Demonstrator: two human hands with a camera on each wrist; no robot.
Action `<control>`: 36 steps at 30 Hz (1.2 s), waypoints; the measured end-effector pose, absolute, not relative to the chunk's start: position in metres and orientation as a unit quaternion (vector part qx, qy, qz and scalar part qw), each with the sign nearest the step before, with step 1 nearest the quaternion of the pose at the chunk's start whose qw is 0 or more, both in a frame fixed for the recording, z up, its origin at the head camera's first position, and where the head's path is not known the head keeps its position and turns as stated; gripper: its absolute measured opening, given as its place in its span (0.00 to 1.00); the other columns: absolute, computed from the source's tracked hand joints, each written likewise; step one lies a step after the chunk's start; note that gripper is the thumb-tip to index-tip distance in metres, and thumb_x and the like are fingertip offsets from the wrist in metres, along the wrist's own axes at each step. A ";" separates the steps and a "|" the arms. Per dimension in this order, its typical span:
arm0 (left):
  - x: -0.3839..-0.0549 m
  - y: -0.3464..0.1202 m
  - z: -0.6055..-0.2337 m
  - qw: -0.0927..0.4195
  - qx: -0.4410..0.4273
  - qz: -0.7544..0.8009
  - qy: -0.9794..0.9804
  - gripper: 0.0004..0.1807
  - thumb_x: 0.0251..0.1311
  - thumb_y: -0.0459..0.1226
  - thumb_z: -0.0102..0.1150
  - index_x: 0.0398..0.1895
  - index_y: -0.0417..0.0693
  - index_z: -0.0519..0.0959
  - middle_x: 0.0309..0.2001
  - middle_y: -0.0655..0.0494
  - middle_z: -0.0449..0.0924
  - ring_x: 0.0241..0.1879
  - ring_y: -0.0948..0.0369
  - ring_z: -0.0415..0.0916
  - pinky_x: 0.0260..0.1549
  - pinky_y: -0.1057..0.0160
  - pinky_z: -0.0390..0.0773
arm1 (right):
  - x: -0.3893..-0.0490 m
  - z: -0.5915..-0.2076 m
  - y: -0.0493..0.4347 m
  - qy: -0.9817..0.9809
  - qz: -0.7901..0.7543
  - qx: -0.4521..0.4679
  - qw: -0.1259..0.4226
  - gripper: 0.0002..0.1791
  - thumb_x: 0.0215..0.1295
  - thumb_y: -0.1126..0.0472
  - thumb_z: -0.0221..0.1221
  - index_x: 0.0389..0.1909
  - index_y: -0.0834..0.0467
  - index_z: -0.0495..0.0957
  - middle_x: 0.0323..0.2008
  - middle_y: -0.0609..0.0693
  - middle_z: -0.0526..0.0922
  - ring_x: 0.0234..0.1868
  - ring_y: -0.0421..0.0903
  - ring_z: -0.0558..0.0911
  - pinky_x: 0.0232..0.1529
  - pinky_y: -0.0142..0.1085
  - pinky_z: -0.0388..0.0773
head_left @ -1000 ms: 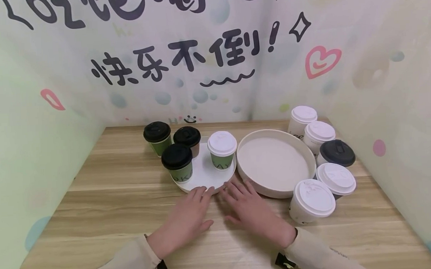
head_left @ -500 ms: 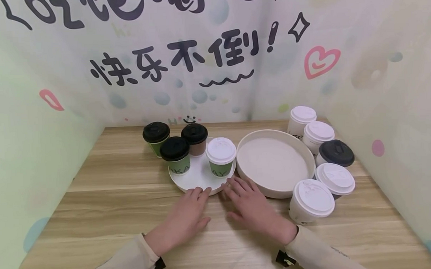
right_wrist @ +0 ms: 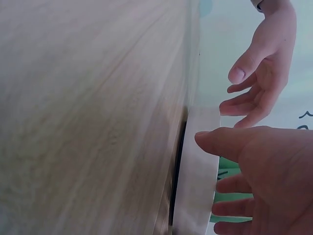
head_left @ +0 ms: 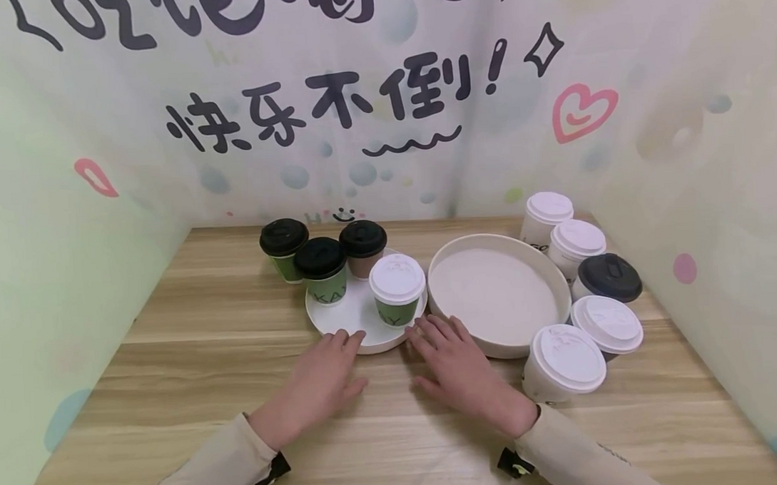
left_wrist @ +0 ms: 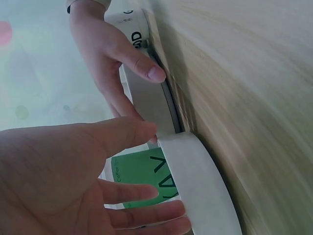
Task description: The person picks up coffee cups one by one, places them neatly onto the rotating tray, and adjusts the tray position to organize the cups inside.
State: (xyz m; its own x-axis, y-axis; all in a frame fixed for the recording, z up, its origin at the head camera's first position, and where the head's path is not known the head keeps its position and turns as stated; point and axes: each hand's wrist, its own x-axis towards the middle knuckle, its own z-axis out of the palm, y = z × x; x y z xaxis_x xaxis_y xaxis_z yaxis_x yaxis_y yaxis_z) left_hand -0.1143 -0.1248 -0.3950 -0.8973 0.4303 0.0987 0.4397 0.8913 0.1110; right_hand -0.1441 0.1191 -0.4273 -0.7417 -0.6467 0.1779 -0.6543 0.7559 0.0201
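In the head view a round white tray (head_left: 349,321) bears three paper cups. They are a green cup with a black lid (head_left: 325,273), a brown cup with a black lid (head_left: 363,252) and a green cup with a white lid (head_left: 397,292). My left hand (head_left: 313,384) lies at the tray's front rim, fingers loosely extended. My right hand (head_left: 465,372) is at the rim's front right, below the white-lidded cup, its fingers spread. Neither hand grips anything. Both wrist views show the tray wall (left_wrist: 203,176) close to the fingers; firm contact is hard to tell.
Touching or nearly touching the tray on the right is a larger cream round tray (head_left: 498,288). Several lidded cups line its right side, including a white one in front (head_left: 563,365) and a black-lidded one (head_left: 607,278). Another green cup (head_left: 284,252) stands on the table behind left.
The cups on the white tray have shifted clockwise: the white-lidded one nearer me, the black-lidded ones backward, the brown one also rightward. My left hand has drawn slightly back and left.
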 end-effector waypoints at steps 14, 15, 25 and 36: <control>-0.162 -0.163 -0.344 0.033 -0.137 -0.101 -0.985 0.33 0.62 0.47 0.63 0.64 0.37 0.71 0.58 0.36 0.76 0.56 0.42 0.77 0.54 0.44 0.80 | -0.144 -0.428 0.119 -0.933 0.023 0.352 0.078 0.43 0.60 0.40 0.63 0.72 0.54 0.64 0.71 0.58 0.68 0.72 0.58 0.67 0.72 0.59 0.61; -0.168 -0.167 -0.336 0.032 -0.129 -0.100 -0.986 0.32 0.63 0.47 0.63 0.65 0.37 0.70 0.60 0.35 0.76 0.57 0.41 0.76 0.53 0.43 0.80 | -0.144 -0.429 0.119 -0.933 0.023 0.352 0.077 0.43 0.60 0.39 0.63 0.73 0.54 0.64 0.71 0.58 0.68 0.72 0.58 0.67 0.72 0.59 0.61; -0.236 -0.209 -0.296 0.022 -0.093 -0.108 -0.990 0.34 0.61 0.40 0.65 0.67 0.36 0.67 0.65 0.32 0.67 0.63 0.38 0.68 0.62 0.39 0.72 | -0.142 -0.430 0.117 -0.933 0.026 0.352 0.077 0.43 0.61 0.39 0.63 0.73 0.54 0.64 0.71 0.58 0.68 0.72 0.59 0.66 0.73 0.60 0.60; -0.284 -0.232 -0.307 -0.061 -0.110 -0.094 -0.988 0.48 0.52 0.39 0.71 0.74 0.36 0.57 0.72 0.29 0.55 0.69 0.31 0.56 0.64 0.33 0.66 | -0.141 -0.431 0.117 -0.932 0.028 0.355 0.073 0.43 0.62 0.40 0.62 0.74 0.54 0.63 0.72 0.58 0.67 0.73 0.59 0.66 0.74 0.59 0.59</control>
State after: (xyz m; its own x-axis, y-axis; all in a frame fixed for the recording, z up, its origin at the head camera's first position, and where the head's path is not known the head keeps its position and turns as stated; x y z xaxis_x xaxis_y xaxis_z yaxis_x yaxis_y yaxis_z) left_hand -0.2845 -0.2320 -0.3074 -0.9684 0.2284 -0.1003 0.2055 0.9584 0.1983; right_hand -0.1410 0.1167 -0.4306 -0.7374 -0.6574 0.1550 -0.6655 0.7464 -0.0005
